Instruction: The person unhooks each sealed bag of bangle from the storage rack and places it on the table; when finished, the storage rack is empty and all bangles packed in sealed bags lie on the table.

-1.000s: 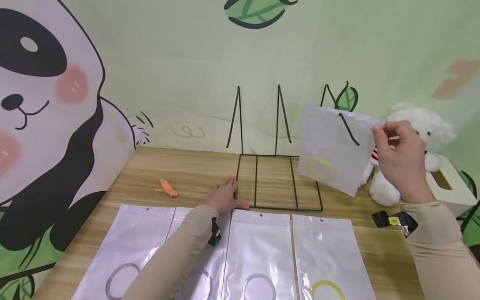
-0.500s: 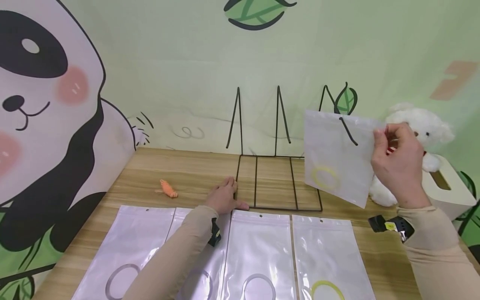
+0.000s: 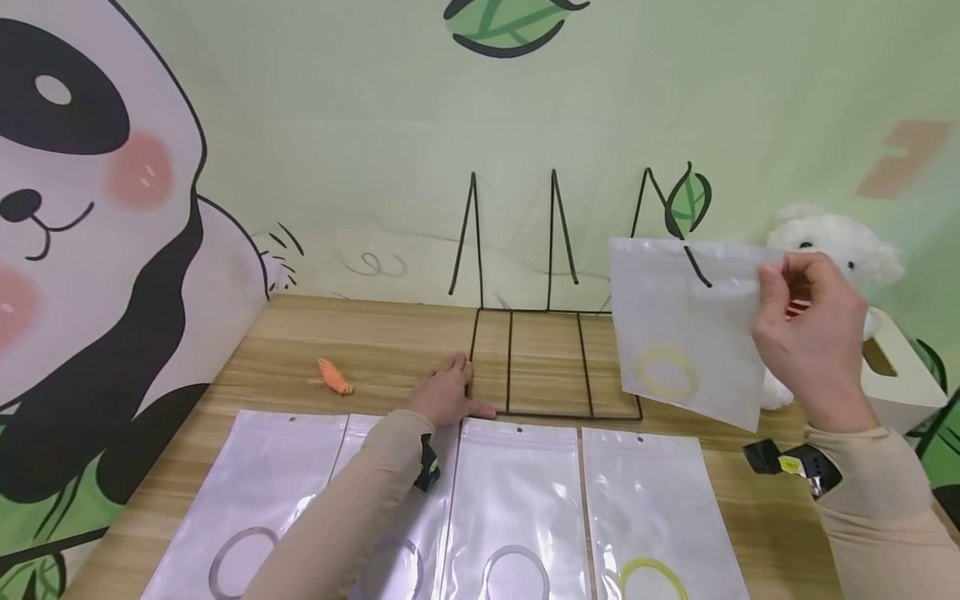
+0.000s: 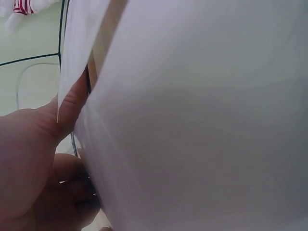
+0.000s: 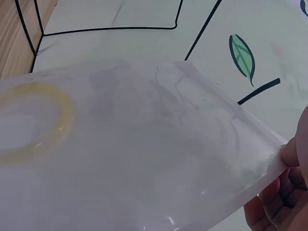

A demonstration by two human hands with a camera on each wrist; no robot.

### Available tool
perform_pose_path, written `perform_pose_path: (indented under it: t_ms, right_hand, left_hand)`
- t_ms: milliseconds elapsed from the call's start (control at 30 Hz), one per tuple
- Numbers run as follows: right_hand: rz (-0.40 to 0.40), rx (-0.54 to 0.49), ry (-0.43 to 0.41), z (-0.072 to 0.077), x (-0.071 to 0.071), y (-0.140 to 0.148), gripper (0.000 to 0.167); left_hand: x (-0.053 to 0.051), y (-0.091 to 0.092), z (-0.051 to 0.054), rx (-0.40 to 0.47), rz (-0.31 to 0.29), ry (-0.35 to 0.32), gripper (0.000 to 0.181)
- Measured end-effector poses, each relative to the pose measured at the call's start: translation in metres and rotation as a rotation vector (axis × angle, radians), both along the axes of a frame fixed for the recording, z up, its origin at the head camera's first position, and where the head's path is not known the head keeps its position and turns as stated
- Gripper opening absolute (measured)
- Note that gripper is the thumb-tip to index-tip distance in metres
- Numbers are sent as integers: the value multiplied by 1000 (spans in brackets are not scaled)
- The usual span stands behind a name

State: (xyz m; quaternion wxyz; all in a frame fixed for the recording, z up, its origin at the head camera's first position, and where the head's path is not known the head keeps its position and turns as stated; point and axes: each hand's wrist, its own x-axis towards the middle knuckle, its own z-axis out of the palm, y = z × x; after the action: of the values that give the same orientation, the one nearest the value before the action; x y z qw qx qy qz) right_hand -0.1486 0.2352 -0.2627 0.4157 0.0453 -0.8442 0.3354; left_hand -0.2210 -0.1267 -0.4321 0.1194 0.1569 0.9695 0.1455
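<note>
In the head view my right hand (image 3: pixel 810 333) pinches the upper right corner of a whitish zip bag (image 3: pixel 690 308) with a yellow ring on it. A prong of the black wire rack (image 3: pixel 551 242) passes through the bag's top, and the prong's tip sticks out in front. The right wrist view shows thumb and fingers on the bag's corner (image 5: pixel 269 159). My left hand (image 3: pixel 442 392) holds the front left corner of the rack's base, thumb along the front wire. In the left wrist view, whitish bag film (image 4: pixel 192 120) hides part of that hand.
Several flat white zip bags (image 3: pixel 517 483) lie side by side along the table's front. An orange cord bundle (image 3: pixel 333 377) is left of the rack. At right, a white teddy bear (image 3: pixel 832 242) sits by a white box (image 3: pixel 911 375). A panda-printed backdrop (image 3: pixel 337 167) stands behind.
The bag has dropped slightly and shifted right, its top edge sitting lower on the prong. My right hand has moved a little down and right with it. The left hand stays at the rack's corner.
</note>
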Motion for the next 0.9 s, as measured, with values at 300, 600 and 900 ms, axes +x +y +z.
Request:
perform_pose_path:
  t_ms: [300,600,900]
  right_hand:
    - [-5,9,-12,4,13,1,23]
    - [10,14,-7,4,21,2,20]
    - [2,29,-16,4,34,4,18]
  left_hand:
    - [1,-2,6,20,6,-1,99]
    - [0,-2,4,13,7,-5,99]
    - [2,-1,2,0,-4,-5,99]
